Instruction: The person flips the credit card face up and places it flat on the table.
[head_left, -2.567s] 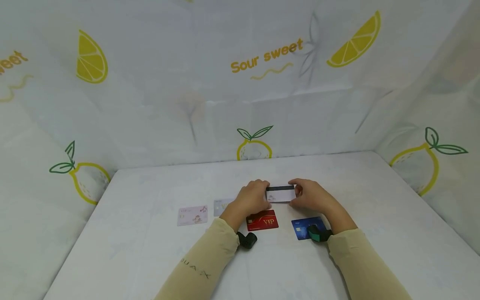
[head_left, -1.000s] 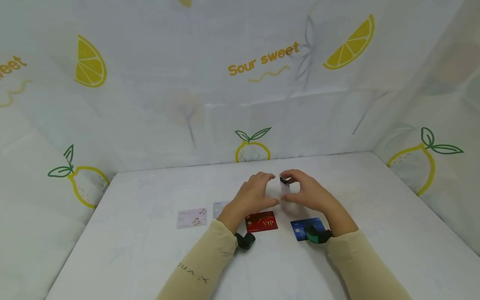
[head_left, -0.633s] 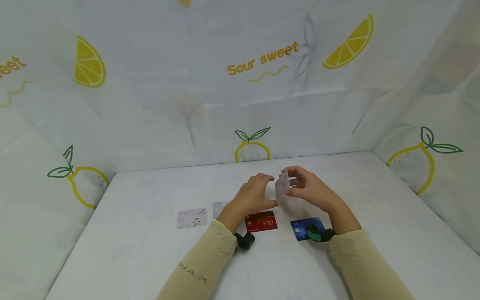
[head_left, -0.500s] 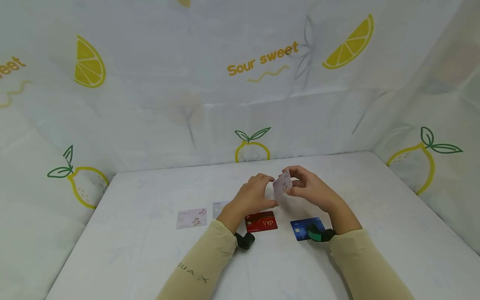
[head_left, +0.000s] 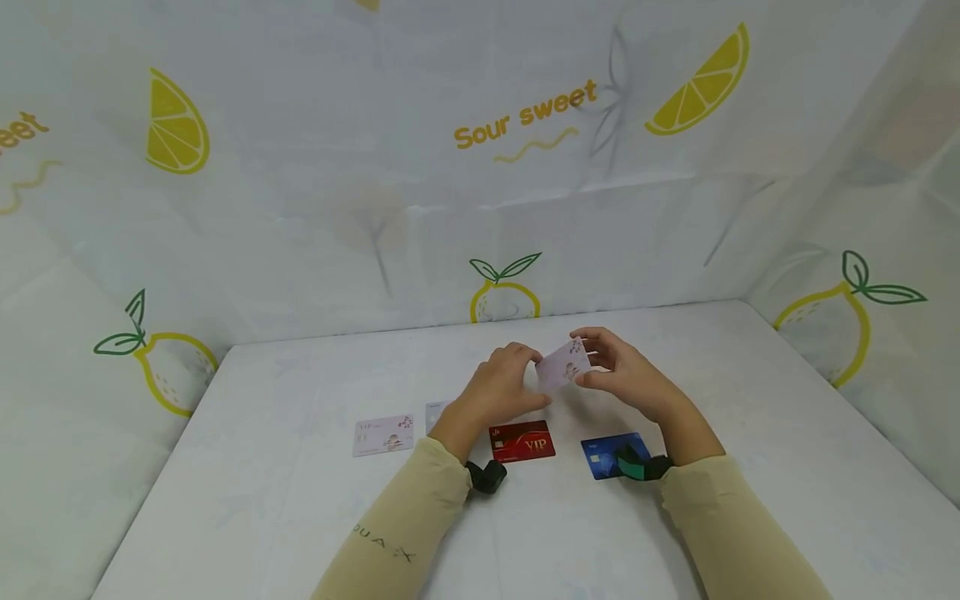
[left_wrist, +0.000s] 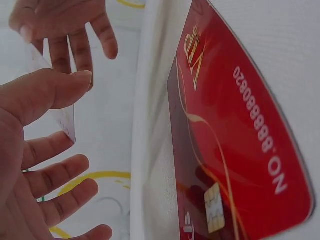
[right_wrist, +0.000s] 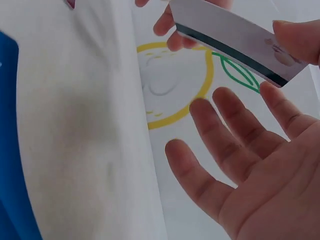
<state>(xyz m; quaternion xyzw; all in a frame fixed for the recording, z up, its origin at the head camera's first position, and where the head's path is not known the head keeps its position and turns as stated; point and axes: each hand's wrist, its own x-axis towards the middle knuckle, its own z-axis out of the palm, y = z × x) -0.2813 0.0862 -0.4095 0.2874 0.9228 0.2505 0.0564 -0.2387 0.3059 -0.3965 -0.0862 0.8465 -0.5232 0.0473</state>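
Note:
Between both raised hands is a pale pink card [head_left: 564,367], tilted above the table, its flowered face toward the head camera. My right hand [head_left: 626,375] pinches its right end between thumb and index finger; the other fingers are spread. In the right wrist view the card's back [right_wrist: 240,37] has a dark magnetic stripe. My left hand [head_left: 498,387] is at the card's left end, index fingertip at the corner, thumb lower with a gap between them; whether it touches is hard to tell. Below the left hand lies a red VIP card [head_left: 522,442].
On the white table [head_left: 300,500] lie a pink VIP card [head_left: 383,436] at left, a light blue-grey card [head_left: 435,414] partly hidden by the left hand, and a blue card [head_left: 600,457] under the right wrist's camera. A lemon-print curtain [head_left: 315,208] hangs behind.
Earlier both hands held the card with its striped back showing. The right hand has turned it, so its flowered face shows. The left fingers came off it, then moved near its left corner.

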